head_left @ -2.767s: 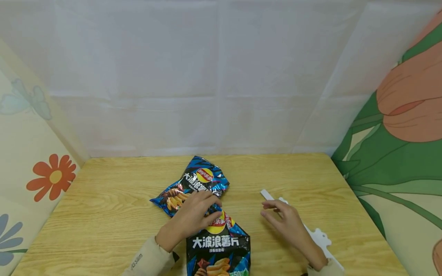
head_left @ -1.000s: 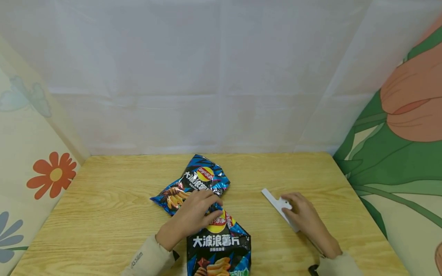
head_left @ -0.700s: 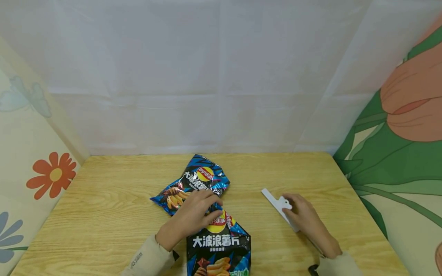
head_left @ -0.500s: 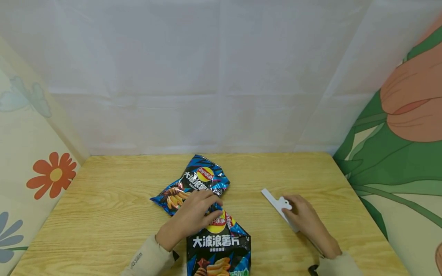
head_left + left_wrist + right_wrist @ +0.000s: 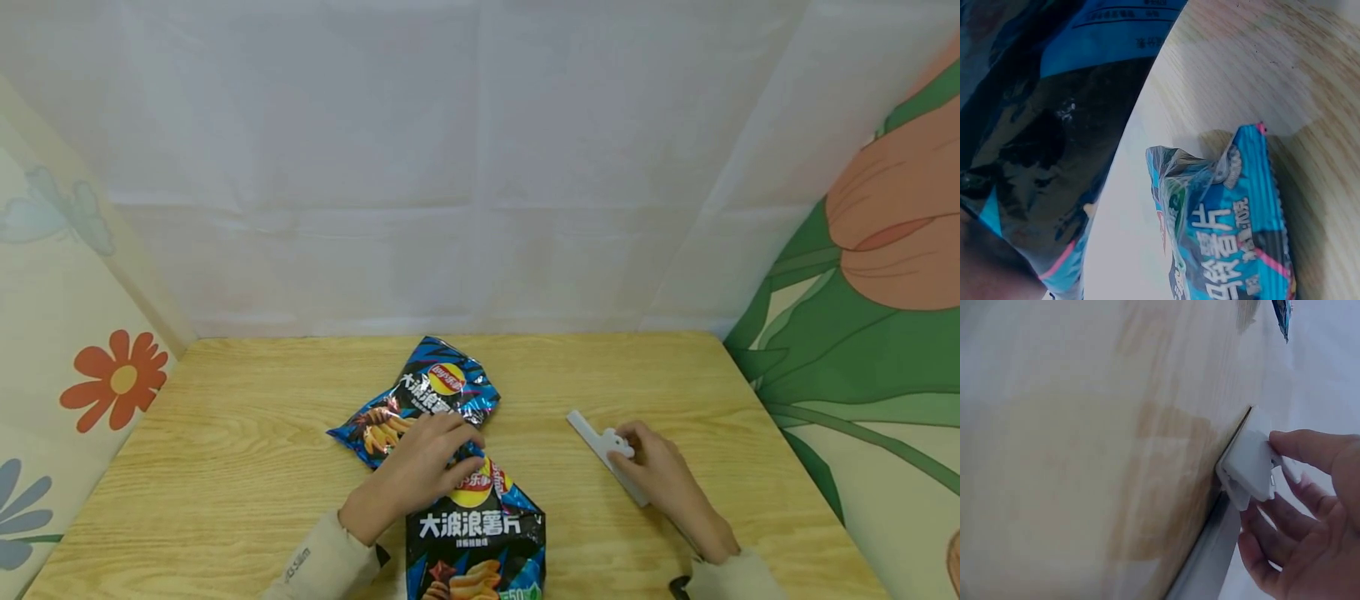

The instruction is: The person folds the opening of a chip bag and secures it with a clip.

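Wood-grain desk (image 5: 247, 433), my right fingers (image 5: 636, 432) pinched the white clip (image 5: 600, 446), my left fingers (image 5: 453, 434) gripped the near chip bag (image 5: 475, 533), far chip bag (image 5: 442, 385) lay just beyond.

Chip bags (image 5: 431, 396), white clip (image 5: 600, 447) on wooden table (image 5: 247, 433)

What surrounds me looks like a small staged booth; I cannot tell the building. Beneath my fingers (image 5: 459, 433) spreads a wood-grain tabletop (image 5: 225, 467). Beyond them a creased white sheet (image 5: 360, 167) hangs behind the tabletop's far edge. To their left, a cream panel (image 5: 45, 308) shows a red-orange flower (image 5: 122, 380) and a blue butterfly (image 5: 63, 212); to their right, a second panel (image 5: 892, 508) bears a coral tulip (image 5: 892, 208) and green leaves (image 5: 877, 358).
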Demonstrator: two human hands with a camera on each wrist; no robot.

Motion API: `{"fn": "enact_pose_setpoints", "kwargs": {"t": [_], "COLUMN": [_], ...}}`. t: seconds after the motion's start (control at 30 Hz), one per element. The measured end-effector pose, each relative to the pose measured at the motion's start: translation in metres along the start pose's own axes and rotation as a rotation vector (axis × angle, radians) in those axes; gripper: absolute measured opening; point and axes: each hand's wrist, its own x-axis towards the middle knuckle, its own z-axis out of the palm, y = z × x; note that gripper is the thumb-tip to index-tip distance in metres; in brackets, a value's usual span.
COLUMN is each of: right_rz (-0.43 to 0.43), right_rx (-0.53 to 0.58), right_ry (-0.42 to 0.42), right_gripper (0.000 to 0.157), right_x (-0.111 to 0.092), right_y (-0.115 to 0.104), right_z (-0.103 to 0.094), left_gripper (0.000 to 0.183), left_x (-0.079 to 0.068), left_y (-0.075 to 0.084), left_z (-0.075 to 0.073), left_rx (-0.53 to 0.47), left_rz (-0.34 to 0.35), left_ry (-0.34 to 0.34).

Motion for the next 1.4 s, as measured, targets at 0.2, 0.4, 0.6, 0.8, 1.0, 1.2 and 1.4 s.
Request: {"fn": "enact_pose_setpoints", "kwargs": {"t": [0.2, 0.4, 0.6, 0.8, 1.0, 1.2, 1.4], "right_rz": [0.006, 0.003, 0.052, 0.062, 0.020, 0.005, 0.014], "right_rx": [0.071, 0.079, 0.103, 0.128, 0.108, 0.121, 0.155], "right_ry": [-0.027, -0.033, -0.068, -0.080, -0.020, 0.010, 0.001], "right_gripper": [0.039, 0.047, 0.050, 0.050, 0.041, 0.037, 0.036], "right_x": [0.000, 0.001, -0.001, -0.002, -0.001, -0.002, -0.004], "right_y": [-0.002, -0.001, -0.005, -0.009, -0.013, -0.018, -0.024], "right_z": [0.002, 0.003, 0.002, 0.002, 0.005, 0.005, 0.004], "left_gripper": [0.020, 0.019, 0.019, 0.019, 0.019, 0.019, 0.018], "left_x": [0.000, 0.000, 0.001, 0.001, 0.000, 0.000, 0.000], "left_y": [0.002, 0.003, 0.003, 0.002, 0.002, 0.001, -0.001], "left_z": [-0.003, -0.003, -0.003, -0.001, -0.001, -0.001, -0.001], "left_rx": [0.000, 0.002, -0.003, -0.002, 0.005, 0.014, 0.002], "left_rz": [0.002, 0.007, 0.001, 0.001, 0.008, 0.016, 0.014], "left_ry": [0.003, 0.006, -0.003, -0.009, -0.001, 0.013, 0.007]}}
